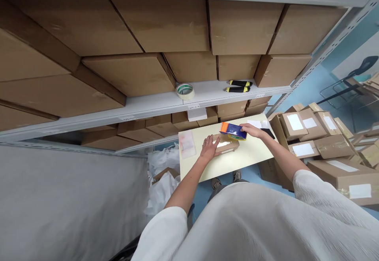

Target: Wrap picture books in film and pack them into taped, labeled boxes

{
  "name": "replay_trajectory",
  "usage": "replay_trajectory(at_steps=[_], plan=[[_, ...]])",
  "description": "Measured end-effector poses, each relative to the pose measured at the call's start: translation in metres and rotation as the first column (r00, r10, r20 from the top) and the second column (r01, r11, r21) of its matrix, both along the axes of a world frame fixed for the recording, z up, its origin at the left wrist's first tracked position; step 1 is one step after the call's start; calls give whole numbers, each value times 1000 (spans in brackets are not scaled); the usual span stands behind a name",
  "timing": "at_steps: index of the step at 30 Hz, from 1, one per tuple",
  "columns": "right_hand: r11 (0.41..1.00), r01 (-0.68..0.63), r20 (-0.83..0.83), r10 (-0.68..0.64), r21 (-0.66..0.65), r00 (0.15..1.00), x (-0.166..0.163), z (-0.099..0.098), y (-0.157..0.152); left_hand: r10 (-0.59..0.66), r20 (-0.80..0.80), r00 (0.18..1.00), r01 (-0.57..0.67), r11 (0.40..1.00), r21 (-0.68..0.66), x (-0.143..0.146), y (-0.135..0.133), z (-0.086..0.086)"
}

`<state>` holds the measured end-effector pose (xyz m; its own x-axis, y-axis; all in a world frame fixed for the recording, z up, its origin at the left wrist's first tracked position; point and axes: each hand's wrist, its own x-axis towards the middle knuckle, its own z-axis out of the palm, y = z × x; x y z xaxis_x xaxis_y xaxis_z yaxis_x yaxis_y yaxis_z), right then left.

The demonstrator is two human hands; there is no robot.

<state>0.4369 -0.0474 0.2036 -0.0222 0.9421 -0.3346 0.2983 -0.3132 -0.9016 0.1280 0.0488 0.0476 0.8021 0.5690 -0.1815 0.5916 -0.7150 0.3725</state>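
My left hand (209,149) rests on the left end of a small brown cardboard box (227,145), its fingers stretched and slightly spread. Shiny clear tape covers part of the box top. In my right hand (250,130) is a blue tape dispenser (236,130) with an orange front end, held just over the far side of the box. A roll of tape shows at the dispenser's underside. Both hands are above a pale yellow tabletop (197,171), on which the box lies.
A shelf (207,91) beyond the table bears cartons (242,28), a masking tape roll (185,91) and two utility knives (239,86). Translucent sheets (187,144) lie at the table's left. Labelled boxes (331,166) are piled at right; white bags (162,190) sit at lower left.
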Motion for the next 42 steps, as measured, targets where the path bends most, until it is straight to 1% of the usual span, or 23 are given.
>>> replay_trajectory(at_steps=[4, 7, 10, 13, 16, 19, 23, 27, 30, 33, 36, 38, 39, 40, 41, 42], plan=[[989, -134, 22, 135, -61, 991, -6, -10, 9, -24, 73, 997, 28, 998, -61, -9, 8, -8], [980, -183, 68, 189, -82, 980, -9, -16, 15, -17, 144, 989, 28, 997, -77, -21, 14, -10], [973, -204, 117, 217, -111, 969, -10, -18, 21, 71, 164, 984, -54, 993, -108, -33, 15, -8], [962, -251, 151, 266, -111, 952, -12, -19, 28, 170, 121, 978, -148, 974, -168, -40, 13, -4], [949, -299, 175, 313, -98, 934, -14, -21, 34, 223, 100, 970, -198, 956, -216, -43, 11, 1], [946, -305, 227, 323, -113, 919, -13, -21, 38, 244, 93, 965, -216, 945, -245, -42, 10, 5], [941, -307, 335, 339, -144, 879, -11, -17, 34, 263, 64, 963, -234, 929, -287, -42, 9, 7], [954, -289, 448, 294, -83, 844, -18, -14, 24, 258, 39, 965, -232, 918, -321, -41, 9, 6], [945, -319, 497, 311, -71, 810, -25, -17, 18, 249, 37, 968, -224, 920, -322, -41, 9, 7], [933, -351, 572, 329, -77, 751, -26, -21, 17, 258, 28, 966, -236, 918, -318, -39, 10, 14], [927, -369, 625, 330, -72, 708, -23, -26, 18, 328, 83, 941, -287, 904, -317, -33, 12, 29], [924, -377, 634, 330, -65, 700, -21, -29, 18, 434, 206, 877, -351, 871, -343, -26, 14, 39], [924, -377, 632, 328, -62, 702, -20, -30, 18, 500, 271, 823, -381, 838, -390, -21, 14, 44], [925, -375, 628, 326, -59, 706, -19, -31, 17, 569, 315, 759, -398, 790, -466, -15, 14, 49], [926, -372, 624, 323, -56, 712, -18, -32, 17, 640, 326, 695, -397, 721, -568, -9, 14, 52], [928, -369, 620, 320, -52, 717, -18, -32, 16, 708, 302, 639, -378, 630, -678, -3, 13, 55]])
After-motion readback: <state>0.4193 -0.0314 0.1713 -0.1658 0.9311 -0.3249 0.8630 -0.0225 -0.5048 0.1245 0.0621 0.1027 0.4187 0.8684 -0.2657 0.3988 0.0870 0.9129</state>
